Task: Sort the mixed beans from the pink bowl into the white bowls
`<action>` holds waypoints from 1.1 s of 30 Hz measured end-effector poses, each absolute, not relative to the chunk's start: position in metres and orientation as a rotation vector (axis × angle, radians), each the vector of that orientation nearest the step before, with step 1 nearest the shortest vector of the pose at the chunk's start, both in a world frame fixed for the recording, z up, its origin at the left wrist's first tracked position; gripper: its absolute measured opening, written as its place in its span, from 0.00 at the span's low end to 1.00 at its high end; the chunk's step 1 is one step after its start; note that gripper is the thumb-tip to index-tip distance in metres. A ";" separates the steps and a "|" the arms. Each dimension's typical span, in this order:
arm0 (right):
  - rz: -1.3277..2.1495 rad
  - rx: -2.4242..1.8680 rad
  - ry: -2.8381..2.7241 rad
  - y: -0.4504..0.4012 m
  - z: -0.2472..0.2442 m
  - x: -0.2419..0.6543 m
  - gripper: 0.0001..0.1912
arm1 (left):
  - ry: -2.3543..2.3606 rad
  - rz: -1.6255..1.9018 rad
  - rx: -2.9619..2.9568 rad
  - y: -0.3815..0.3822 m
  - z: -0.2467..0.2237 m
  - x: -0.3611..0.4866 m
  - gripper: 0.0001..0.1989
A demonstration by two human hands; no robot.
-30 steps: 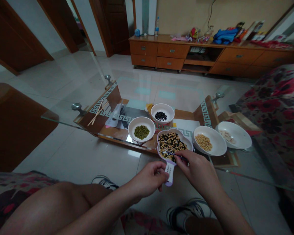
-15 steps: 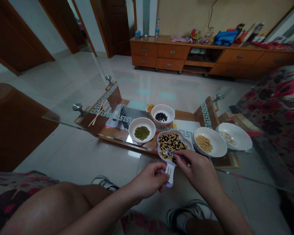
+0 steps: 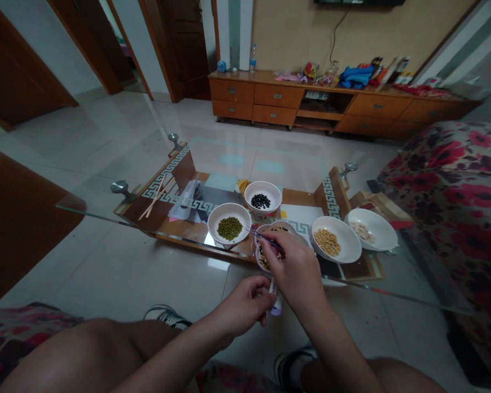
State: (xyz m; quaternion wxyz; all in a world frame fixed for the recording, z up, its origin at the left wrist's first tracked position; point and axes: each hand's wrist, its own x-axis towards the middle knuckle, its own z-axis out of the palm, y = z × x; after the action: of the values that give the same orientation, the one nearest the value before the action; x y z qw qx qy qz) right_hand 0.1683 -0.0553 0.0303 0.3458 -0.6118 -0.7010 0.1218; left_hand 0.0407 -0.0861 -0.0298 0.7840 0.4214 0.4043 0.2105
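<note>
My right hand (image 3: 292, 267) pinches a pair of dark tweezers (image 3: 270, 242), their two tips at the right rim of a white bowl (image 3: 213, 230) of green mung beans (image 3: 229, 228). Whether a bean sits between the tips is too small to tell. Below, my left hand (image 3: 245, 305) is closed on the handle (image 3: 275, 311) of a lilac-rimmed, lobed dish (image 3: 256, 254). Mixed black and yellow beans lie in this dish, partly hidden behind my right hand. Behind it stands a white bowl (image 3: 275, 188) with black beans (image 3: 261, 201).
To the right are a white bowl (image 3: 349, 240) of yellow soybeans (image 3: 326, 242) and another bowl (image 3: 387, 232) with pale flat pieces. All stand on a glass table (image 3: 180, 232). Chopsticks (image 3: 155, 199) lie at its left. A wooden cabinet (image 3: 278, 98) is along the wall.
My right hand has moved the tweezers left and up, from the lobed dish to the mung bean bowl. My left hand keeps hold of the handle. The view has tilted up slightly.
</note>
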 end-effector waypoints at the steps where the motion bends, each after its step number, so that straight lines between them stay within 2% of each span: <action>1: 0.303 -1.612 -1.804 -0.058 0.030 0.173 0.10 | 0.875 0.456 0.907 -0.086 -0.030 0.041 0.11; 6: 0.306 -1.804 -1.812 -0.076 0.027 0.210 0.10 | 0.884 0.450 0.895 -0.087 -0.030 0.041 0.11; 11: 0.376 -1.898 -2.063 -0.086 0.028 0.230 0.09 | 0.903 0.441 0.886 -0.087 -0.027 0.041 0.12; 33: 0.413 -1.796 -2.241 -0.084 0.017 0.219 0.09 | 0.900 0.435 0.889 -0.087 -0.025 0.040 0.12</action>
State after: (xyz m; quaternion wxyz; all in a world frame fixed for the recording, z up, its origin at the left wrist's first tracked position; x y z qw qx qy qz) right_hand 0.2192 -0.0840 0.0166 0.1198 -0.6146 -0.7667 0.1415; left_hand 0.0405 -0.0866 -0.0247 0.7846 0.4120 0.4171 0.2018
